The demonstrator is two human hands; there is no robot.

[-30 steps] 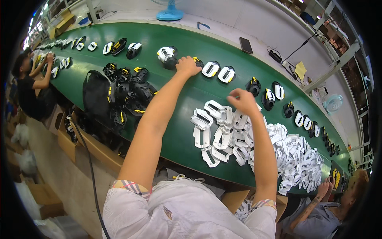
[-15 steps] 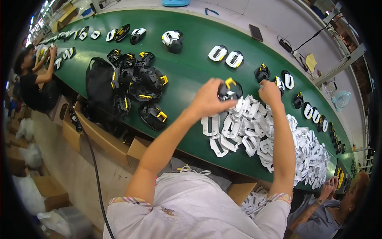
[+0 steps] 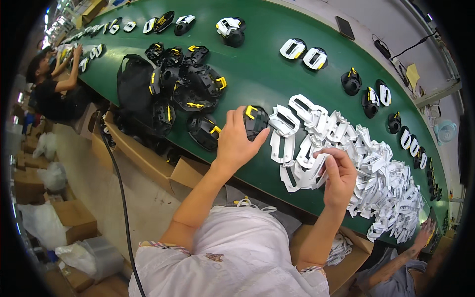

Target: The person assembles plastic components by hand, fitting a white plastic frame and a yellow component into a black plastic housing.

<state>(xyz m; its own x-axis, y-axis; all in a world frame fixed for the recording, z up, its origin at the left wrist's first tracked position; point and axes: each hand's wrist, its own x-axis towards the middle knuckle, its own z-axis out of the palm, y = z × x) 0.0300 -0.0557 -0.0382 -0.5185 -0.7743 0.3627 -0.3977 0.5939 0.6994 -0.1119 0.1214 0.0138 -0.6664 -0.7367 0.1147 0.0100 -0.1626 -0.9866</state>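
My left hand (image 3: 236, 141) is closed round the edge of a black plastic housing (image 3: 256, 127) with a yellow clip on its upper part, held above the green tabletop. My right hand (image 3: 341, 180) pinches a white plastic frame (image 3: 314, 173) at the near left side of a heap of white frames (image 3: 383, 183). A few looser white frames, among them one white frame (image 3: 284, 121), lie between my two hands. Left of my left hand sits another black housing with a yellow clip (image 3: 203, 131), beside a cluster of similar black housings (image 3: 195, 94).
Finished-looking black-and-white units (image 3: 315, 58) stand in a spaced row along the far side of the green table (image 3: 267, 74). A black bag (image 3: 134, 81) lies at left. Cardboard boxes (image 3: 138, 151) line the near edge. Co-workers sit at far left (image 3: 59, 81) and lower right (image 3: 401, 267).
My right hand has come back from the row of units at the right and now grips a white frame. My left hand has shifted left and nearer with the black housing. The view has turned slightly.
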